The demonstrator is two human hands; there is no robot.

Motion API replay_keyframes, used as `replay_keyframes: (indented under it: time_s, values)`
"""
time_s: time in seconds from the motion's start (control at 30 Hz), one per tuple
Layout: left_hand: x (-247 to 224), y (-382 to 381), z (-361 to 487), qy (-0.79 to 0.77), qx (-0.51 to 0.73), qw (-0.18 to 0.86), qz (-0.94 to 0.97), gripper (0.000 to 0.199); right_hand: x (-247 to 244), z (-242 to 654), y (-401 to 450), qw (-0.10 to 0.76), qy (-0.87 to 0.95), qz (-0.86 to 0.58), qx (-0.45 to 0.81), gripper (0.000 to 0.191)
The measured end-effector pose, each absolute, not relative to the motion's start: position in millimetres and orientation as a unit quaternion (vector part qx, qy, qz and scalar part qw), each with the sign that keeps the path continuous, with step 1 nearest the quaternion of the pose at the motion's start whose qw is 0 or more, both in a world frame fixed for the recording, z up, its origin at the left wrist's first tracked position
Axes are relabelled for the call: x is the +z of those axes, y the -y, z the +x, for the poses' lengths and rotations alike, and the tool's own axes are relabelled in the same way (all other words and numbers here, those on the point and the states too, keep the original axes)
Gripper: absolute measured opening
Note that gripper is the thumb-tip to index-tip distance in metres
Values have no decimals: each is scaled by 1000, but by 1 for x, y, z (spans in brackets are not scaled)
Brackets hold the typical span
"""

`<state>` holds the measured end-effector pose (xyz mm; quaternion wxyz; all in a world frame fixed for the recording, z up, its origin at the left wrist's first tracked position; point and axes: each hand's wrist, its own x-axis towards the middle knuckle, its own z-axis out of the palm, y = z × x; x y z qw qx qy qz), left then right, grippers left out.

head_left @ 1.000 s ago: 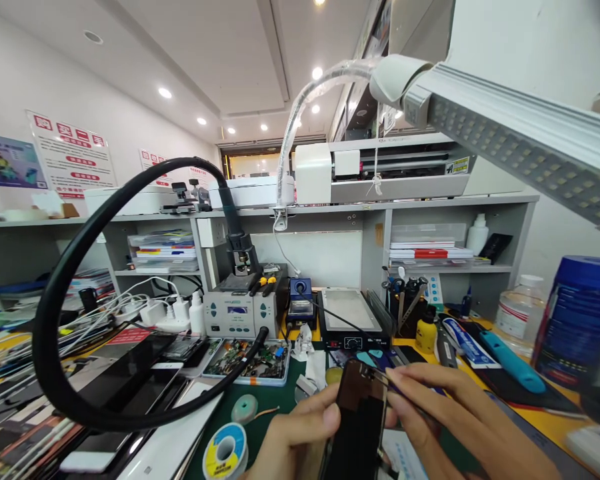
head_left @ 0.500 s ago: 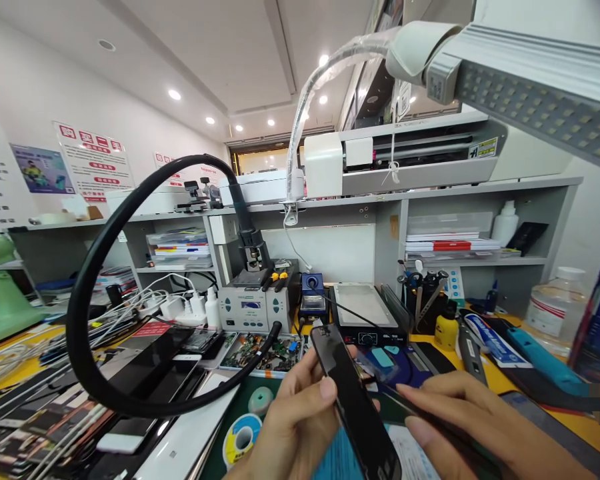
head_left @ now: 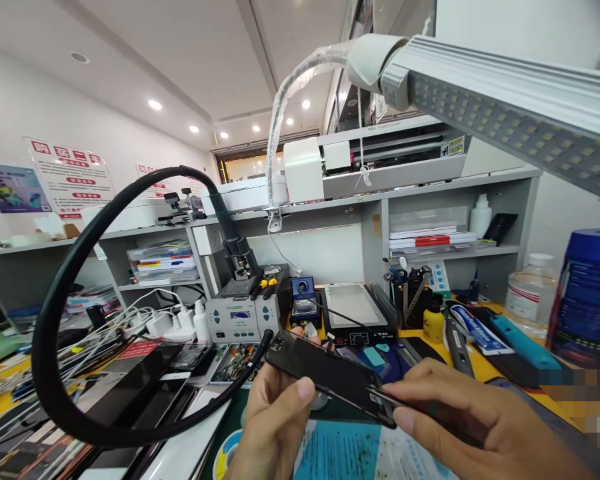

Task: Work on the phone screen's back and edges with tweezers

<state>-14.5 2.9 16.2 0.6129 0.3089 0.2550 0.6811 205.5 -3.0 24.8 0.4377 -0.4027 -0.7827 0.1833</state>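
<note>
My left hand [head_left: 275, 417] is closed around a black smartphone [head_left: 325, 367], its thumb along the near edge. The phone lies tilted, its far end to the left and its lower end to the right. Pinched in my right hand [head_left: 465, 413] are dark, slim tweezers [head_left: 391, 397], their tips at the phone's right end. Whether the tips grip anything there cannot be made out. Below both hands lies a blue and white printed sheet [head_left: 340, 450] on a green mat.
A hot-air station [head_left: 243, 320] with a thick looping black hose [head_left: 43, 373] occupies the left. Behind the hands stand a soldering-iron holder [head_left: 305, 303] and a heating plate [head_left: 353, 307]. Stacked phone parts lie left; bottles and tools line the right. An LED lamp [head_left: 505, 113] hangs overhead.
The phone has turned from steeply slanted to nearly level, with its lower end swung up and right. My right hand's tweezers have come to that end. The camera view has shifted right.
</note>
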Motion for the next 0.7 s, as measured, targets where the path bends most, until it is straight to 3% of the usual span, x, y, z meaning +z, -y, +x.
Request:
replay_keyframes:
  time_s: [0.3, 0.47, 0.7]
  values:
    - [11, -6, -16, -248, 683, 597, 340, 49, 26, 212, -1, 321, 775, -467, 280, 16]
    - [16, -2, -17, -263, 683, 596, 330, 37, 27, 208, 2, 325, 761, -488, 277, 21]
    - [16, 1, -16, -268, 693, 596, 304, 44, 33, 205, 3, 295, 729, -536, 307, 27]
